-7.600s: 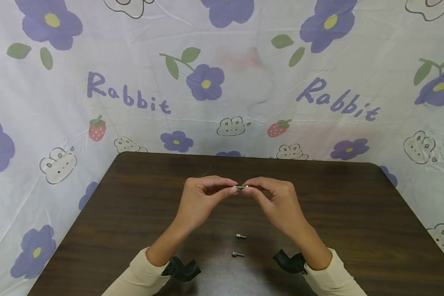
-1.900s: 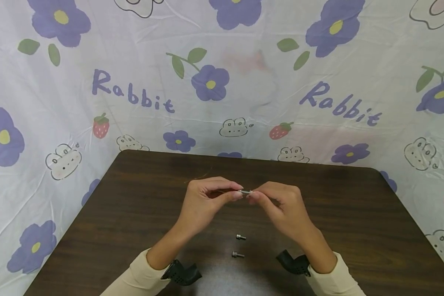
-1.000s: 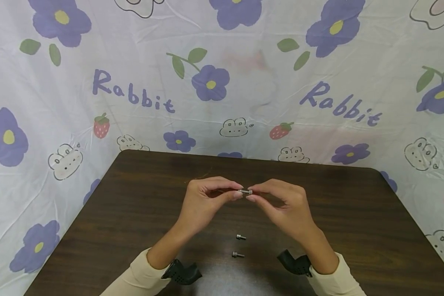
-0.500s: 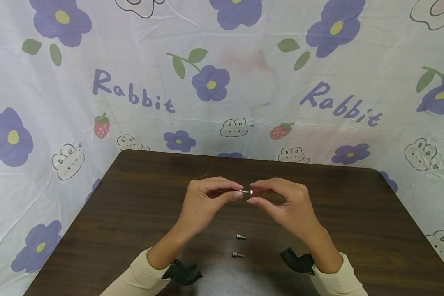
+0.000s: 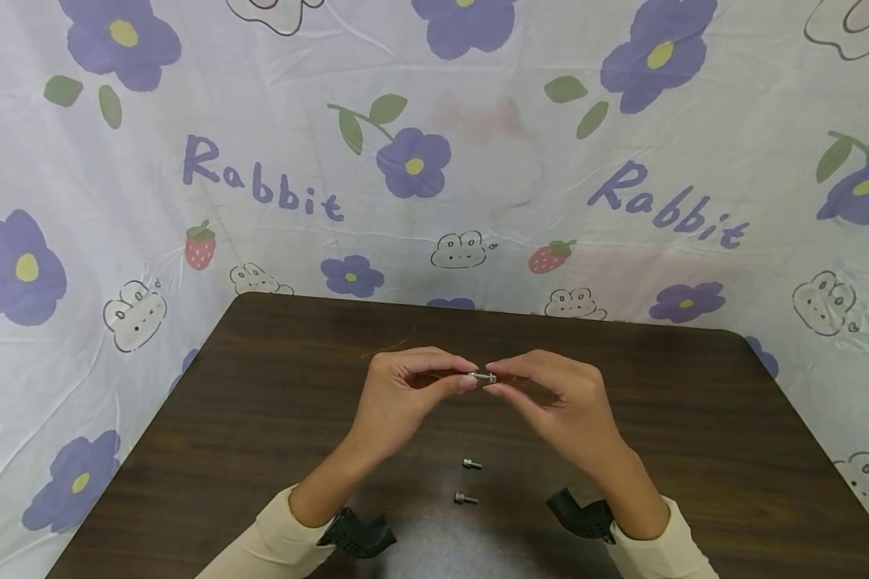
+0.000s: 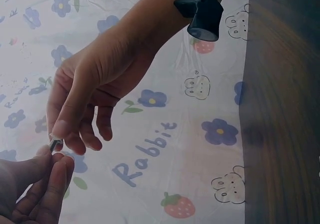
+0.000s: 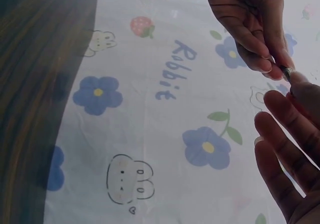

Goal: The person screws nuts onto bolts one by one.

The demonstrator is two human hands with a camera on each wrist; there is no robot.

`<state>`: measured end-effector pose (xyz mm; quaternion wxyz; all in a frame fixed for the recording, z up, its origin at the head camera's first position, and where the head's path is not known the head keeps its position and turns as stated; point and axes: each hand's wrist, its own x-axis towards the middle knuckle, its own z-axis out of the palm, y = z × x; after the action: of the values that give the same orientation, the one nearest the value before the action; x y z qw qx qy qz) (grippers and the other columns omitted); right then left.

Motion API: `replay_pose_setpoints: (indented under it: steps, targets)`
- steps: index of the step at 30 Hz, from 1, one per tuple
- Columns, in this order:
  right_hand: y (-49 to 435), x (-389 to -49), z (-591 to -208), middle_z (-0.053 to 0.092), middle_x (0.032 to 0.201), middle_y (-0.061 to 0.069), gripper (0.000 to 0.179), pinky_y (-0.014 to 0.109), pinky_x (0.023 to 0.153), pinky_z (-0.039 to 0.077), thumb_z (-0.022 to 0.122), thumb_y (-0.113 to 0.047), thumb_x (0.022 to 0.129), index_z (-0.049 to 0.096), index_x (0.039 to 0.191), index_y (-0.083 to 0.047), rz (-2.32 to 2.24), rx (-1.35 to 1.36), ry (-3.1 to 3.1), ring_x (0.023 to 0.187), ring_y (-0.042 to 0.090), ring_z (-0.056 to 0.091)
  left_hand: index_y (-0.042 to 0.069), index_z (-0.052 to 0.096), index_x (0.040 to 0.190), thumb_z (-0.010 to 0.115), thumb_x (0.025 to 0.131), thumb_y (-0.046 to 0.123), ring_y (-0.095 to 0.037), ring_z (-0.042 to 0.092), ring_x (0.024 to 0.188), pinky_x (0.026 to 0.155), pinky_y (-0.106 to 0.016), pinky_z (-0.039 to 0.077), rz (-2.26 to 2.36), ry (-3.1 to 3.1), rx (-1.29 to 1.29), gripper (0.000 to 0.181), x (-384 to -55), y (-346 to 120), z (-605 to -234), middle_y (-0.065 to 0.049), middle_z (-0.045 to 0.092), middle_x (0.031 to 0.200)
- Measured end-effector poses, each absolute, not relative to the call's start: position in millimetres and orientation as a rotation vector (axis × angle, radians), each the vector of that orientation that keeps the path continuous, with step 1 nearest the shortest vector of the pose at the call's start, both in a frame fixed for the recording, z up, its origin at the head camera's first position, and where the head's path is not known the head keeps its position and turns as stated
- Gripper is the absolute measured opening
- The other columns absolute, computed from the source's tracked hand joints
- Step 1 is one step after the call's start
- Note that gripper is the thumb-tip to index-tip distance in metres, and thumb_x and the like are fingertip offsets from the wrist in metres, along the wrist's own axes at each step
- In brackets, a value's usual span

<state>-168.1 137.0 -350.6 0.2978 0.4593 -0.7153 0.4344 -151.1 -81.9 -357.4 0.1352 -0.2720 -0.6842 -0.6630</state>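
Above the table, a small silver screw [image 5: 482, 376] is held between the two hands. The left hand [image 5: 404, 398] pinches its left end between thumb and forefinger. At its wider right end are the thumb and forefinger of the right hand [image 5: 561, 398], closed lightly round it. The wrist views show the same screw [image 6: 53, 144] between the fingertips, its ends partly hidden. On the tabletop below the hands lie two more screws, an upper screw [image 5: 471, 464] and a lower screw [image 5: 466, 498], each with a thick head pointing left.
The dark wooden table [image 5: 275, 450] has rounded far corners. A white cloth [image 5: 478, 96] printed with flowers, rabbits and strawberries hangs behind it and at the sides. Black wrist devices [image 5: 362, 535] sit below both hands. A thin hair-like strand lies near the left hand.
The right fingers shift and regrip at the screw's right end, parting slightly half a second ago and closing now. The left hand stays nearly still. Both loose screws lie unmoved.
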Motion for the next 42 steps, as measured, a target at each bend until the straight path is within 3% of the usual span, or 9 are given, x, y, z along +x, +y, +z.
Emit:
replay_pose_setpoints:
  steps: [4,10,13,17,21,23,29,35,42]
  targets:
    - [136.2,-168.0,-352.5,0.076,0.091,0.004,0.025,0.023,0.076,0.059,0.071,-0.028,0.097,0.078,0.101,-0.004,1.164,1.220,-1.906,0.079,0.016,0.072,0.005,0.080,0.099,0.080,0.087,0.006,-0.020,0.074,0.079,0.069,-0.037,0.062,-1.915,-1.984,-0.792,0.012,-150.9,-81.8,-358.2,-0.003,0.077,0.092]
    - [136.8,-165.7,-354.3,0.075,0.085,0.001,0.006,0.020,0.073,0.057,0.072,-0.009,0.095,0.078,0.094,-0.007,1.206,1.214,-1.992,0.075,0.014,0.072,0.004,0.080,0.098,0.081,0.086,0.006,-0.019,0.073,0.079,0.068,-0.034,0.062,-1.907,-1.982,-0.811,0.012,-150.7,-80.1,-359.9,-0.003,0.077,0.091]
    - [137.9,-164.7,-354.5,0.074,0.082,-0.001,0.012,0.021,0.072,0.057,0.069,-0.003,0.096,0.078,0.090,-0.010,1.208,1.197,-2.057,0.075,0.012,0.071,0.005,0.080,0.098,0.081,0.086,0.006,-0.018,0.072,0.078,0.067,-0.033,0.061,-1.898,-1.987,-0.811,0.011,-150.4,-79.1,-360.3,-0.002,0.076,0.091]
    - [140.6,-164.1,-354.2,0.075,0.088,-0.001,0.007,0.022,0.072,0.058,0.072,-0.011,0.096,0.077,0.101,-0.009,1.186,1.157,-2.113,0.078,0.012,0.071,0.006,0.081,0.098,0.081,0.087,0.007,-0.018,0.072,0.077,0.066,-0.033,0.061,-1.879,-1.992,-0.808,0.011,-150.3,-78.2,-359.4,-0.001,0.076,0.091]
    - [142.0,-164.9,-353.2,0.076,0.095,0.002,0.034,0.023,0.075,0.058,0.081,-0.017,0.088,0.071,0.118,-0.006,1.180,1.156,-2.099,0.081,0.015,0.072,0.006,0.081,0.098,0.080,0.088,0.008,-0.017,0.072,0.077,0.066,-0.032,0.061,-1.866,-2.001,-0.798,0.011,-150.2,-78.4,-359.3,-0.001,0.076,0.091]
    - [142.2,-165.0,-352.4,0.076,0.097,0.004,0.037,0.022,0.077,0.058,0.083,-0.015,0.086,0.071,0.119,-0.004,1.174,1.179,-2.066,0.082,0.017,0.073,0.006,0.080,0.098,0.080,0.088,0.008,-0.018,0.072,0.077,0.067,-0.033,0.061,-1.876,-1.998,-0.795,0.010,-149.9,-78.5,-359.9,-0.001,0.076,0.091]
    - [141.2,-164.2,-350.7,0.076,0.097,0.007,0.025,0.021,0.080,0.058,0.083,-0.002,0.083,0.076,0.106,-0.004,1.132,1.236,-1.968,0.085,0.020,0.074,0.004,0.080,0.099,0.079,0.088,0.006,-0.021,0.075,0.079,0.071,-0.038,0.062,-1.927,-1.980,-0.808,0.011,-149.0,-78.4,-361.6,-0.004,0.077,0.093]
    - [140.6,-164.8,-350.9,0.076,0.094,0.003,0.018,0.028,0.074,0.060,0.081,-0.006,0.086,0.077,0.103,-0.006,1.120,1.247,-1.953,0.082,0.017,0.073,0.004,0.080,0.099,0.079,0.088,0.006,-0.021,0.074,0.080,0.071,-0.038,0.062,-1.923,-1.979,-0.816,0.011,-148.9,-78.7,-363.1,-0.004,0.077,0.093]
    - [141.1,-161.9,-350.5,0.076,0.091,-0.001,0.016,0.022,0.075,0.058,0.076,0.005,0.086,0.078,0.097,-0.008,1.182,1.191,-2.107,0.081,0.012,0.072,0.005,0.080,0.099,0.080,0.087,0.005,-0.021,0.074,0.080,0.071,-0.037,0.062,-1.928,-1.975,-0.825,0.012,-150.2,-77.5,-362.6,-0.004,0.076,0.093]
